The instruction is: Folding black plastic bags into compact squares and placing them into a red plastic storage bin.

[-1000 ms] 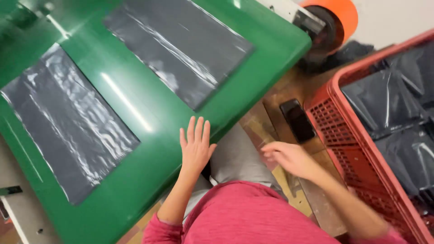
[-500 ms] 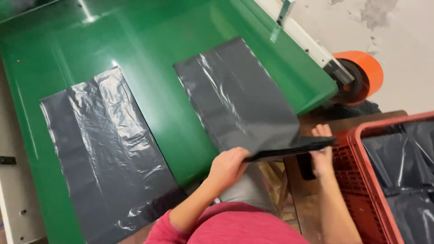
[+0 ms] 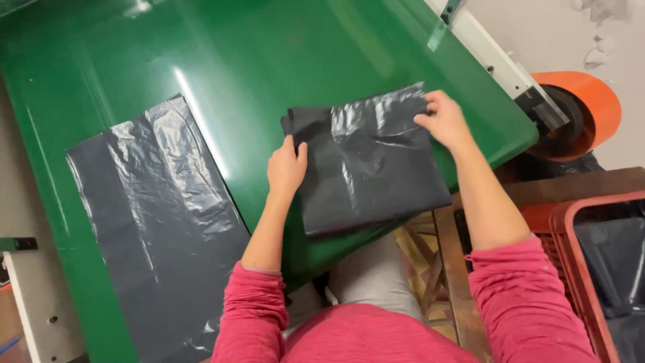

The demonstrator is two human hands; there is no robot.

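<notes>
A black plastic bag (image 3: 366, 165), folded in half, lies on the green conveyor surface (image 3: 235, 67) near its front edge. My left hand (image 3: 287, 168) pinches the folded bag's left edge. At the bag's far right corner, my right hand (image 3: 443, 119) presses and grips the plastic. A second black bag (image 3: 161, 222) lies flat and unfolded to the left, untouched. Both my sleeves are pink.
A red plastic crate (image 3: 591, 269) holding more black bags stands at the lower right. An orange roller (image 3: 578, 111) sits at the conveyor's right end beside a white side rail (image 3: 497, 60). A wooden stand (image 3: 443, 255) is between the conveyor and the crate.
Both hands went from the near edge of the right bag up onto it. That bag, flat and long before, is now folded over to half its length.
</notes>
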